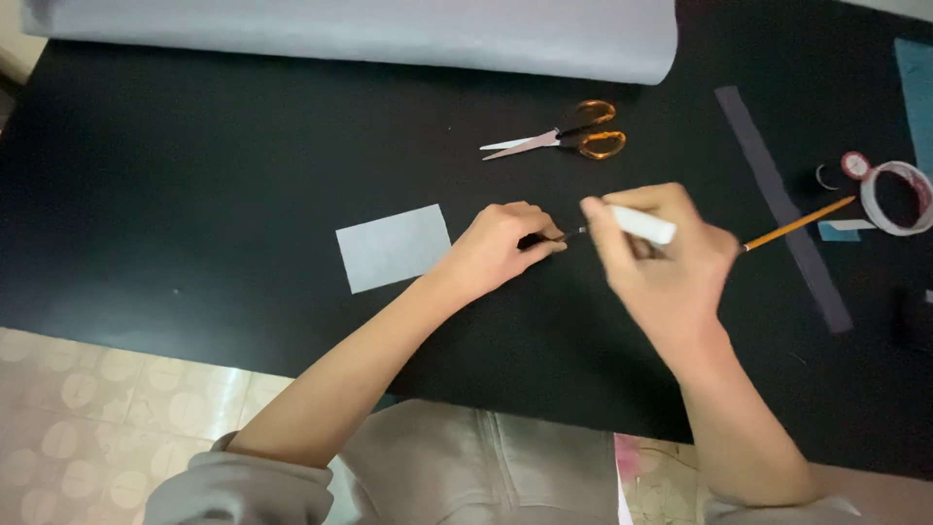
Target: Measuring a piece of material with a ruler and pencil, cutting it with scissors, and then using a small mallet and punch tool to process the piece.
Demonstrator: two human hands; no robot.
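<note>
My right hand [661,262] grips a white marker pen [643,225] with its thin tip pointing left. My left hand [498,246] is closed around a small dark object, most likely the pen's cap [536,239], right at that tip. Both hands hover over the black table [224,165], near its middle. A grey rectangular piece of felt [393,247] lies flat just left of my left hand, apart from it.
Orange-handled scissors [573,138] lie behind my hands. A grey fabric roll [389,34] spans the far edge. To the right lie a dark grey strip [783,206], a pencil [799,224], a tape roll [898,197] and a blue-grey sheet [916,92]. The tiled floor [107,428] shows lower left.
</note>
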